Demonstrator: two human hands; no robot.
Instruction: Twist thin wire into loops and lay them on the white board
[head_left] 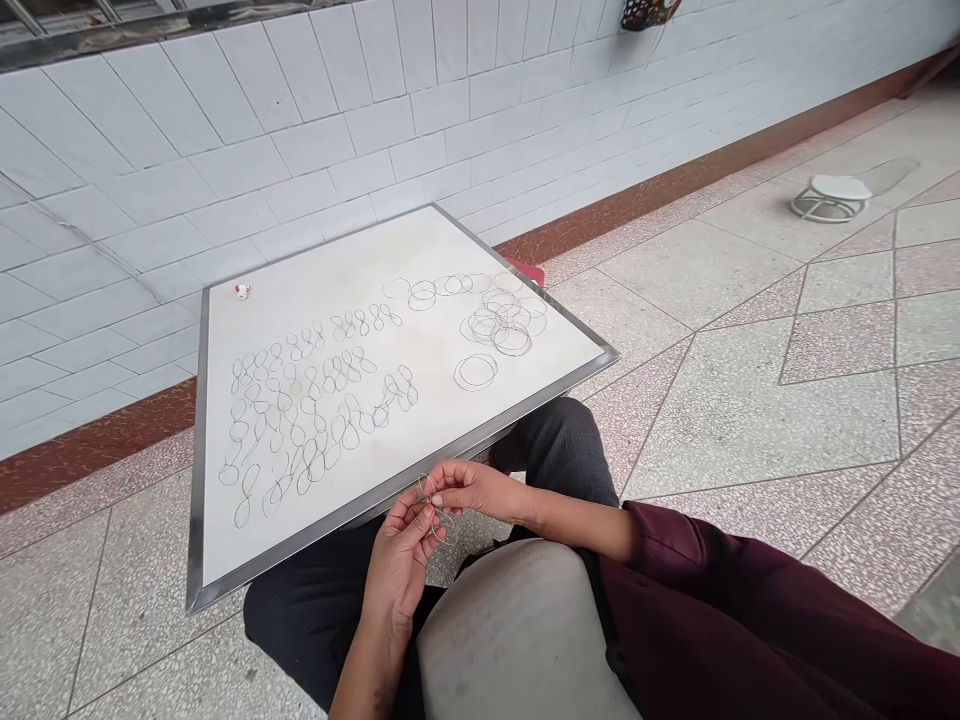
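Note:
Both hands meet just past the table's near edge, above my lap. Between them is a thin wire loop (452, 530), its lower curve hanging below the fingers and a smaller curve showing above. My left hand (403, 550) pinches it from the left, fingertips closed. My right hand (476, 490) comes in from the right, its thumb and fingers pinching the same loop near its middle. The exact crossing of the wire is hidden by the fingers. On the white table (420, 450) lie rows of figure-eight wire loops (345, 430) at left and round wire rings (495, 325) at right.
A small white and red object (242, 291) sits at the table's far left corner. The table's metal-edged top stands near a white tiled wall (300, 150). Part of a red object (531, 272) shows behind it. A low white stool (832, 197) stands on the floor at right.

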